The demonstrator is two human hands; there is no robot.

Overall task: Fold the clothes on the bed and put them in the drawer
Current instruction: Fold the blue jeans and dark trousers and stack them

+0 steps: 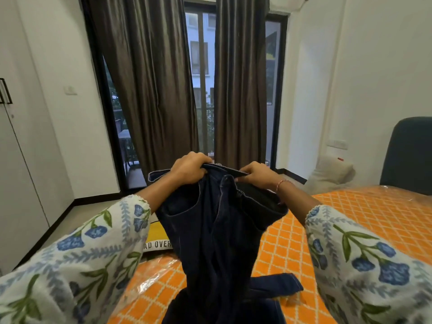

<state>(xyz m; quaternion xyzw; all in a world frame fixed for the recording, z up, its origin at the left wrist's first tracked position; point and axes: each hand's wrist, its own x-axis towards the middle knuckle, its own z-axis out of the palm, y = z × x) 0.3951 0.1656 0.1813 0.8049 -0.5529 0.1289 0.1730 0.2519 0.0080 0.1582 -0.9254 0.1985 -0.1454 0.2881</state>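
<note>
A pair of dark navy jeans (217,230) hangs in front of me, held up by the waistband above the bed (364,218), which has an orange and white lattice cover under clear plastic. My left hand (190,167) grips the waistband on the left side. My right hand (259,175) grips it on the right, a thin bracelet on that wrist. The legs trail down onto the cover, one hem lying flat at the lower middle. No drawer is in view.
A white and yellow printed item (156,237) lies at the bed's left edge. White wardrobe doors (21,160) stand on the left. Brown curtains (149,90) hang before a glass door. A dark blue headboard (409,155) and a pale pillow (332,174) are at right.
</note>
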